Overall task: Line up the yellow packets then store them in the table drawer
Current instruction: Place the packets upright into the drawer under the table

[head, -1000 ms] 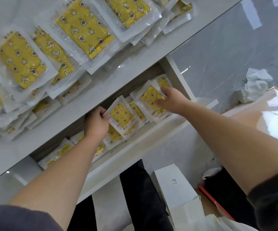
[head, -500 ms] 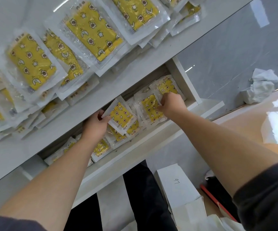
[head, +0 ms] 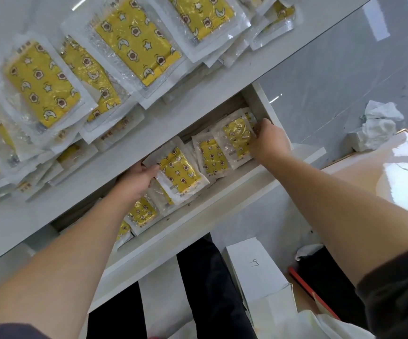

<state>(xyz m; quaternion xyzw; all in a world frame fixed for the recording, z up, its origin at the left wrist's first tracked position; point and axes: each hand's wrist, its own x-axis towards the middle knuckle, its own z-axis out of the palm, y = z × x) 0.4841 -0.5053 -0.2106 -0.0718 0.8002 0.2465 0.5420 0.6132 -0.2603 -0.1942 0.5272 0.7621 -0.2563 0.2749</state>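
Several yellow packets in clear wrap lie in overlapping rows on the white table (head: pixel 51 211), one large packet (head: pixel 134 42) near the top. Under the table's edge the drawer (head: pixel 222 192) stands open with more yellow packets inside. My left hand (head: pixel 137 179) holds the left edge of a tilted packet (head: pixel 178 172) in the drawer's middle. My right hand (head: pixel 269 140) grips a packet (head: pixel 237 135) at the drawer's right end, fingers curled round its right edge. Another packet (head: pixel 212 157) lies between the two. Further packets (head: pixel 142 212) lie in the drawer beneath my left forearm.
A white cardboard box (head: pixel 254 267) marked "97" stands on the floor below the drawer, beside my dark trouser legs (head: pixel 208 289). Crumpled white paper (head: pixel 379 121) lies on the grey floor at right. A glossy framed panel (head: pixel 406 167) sits at the right edge.
My right hand has moved further right along the drawer, from the middle packet to the rightmost one. My left hand stays on the tilted packet, which has shifted slightly right.
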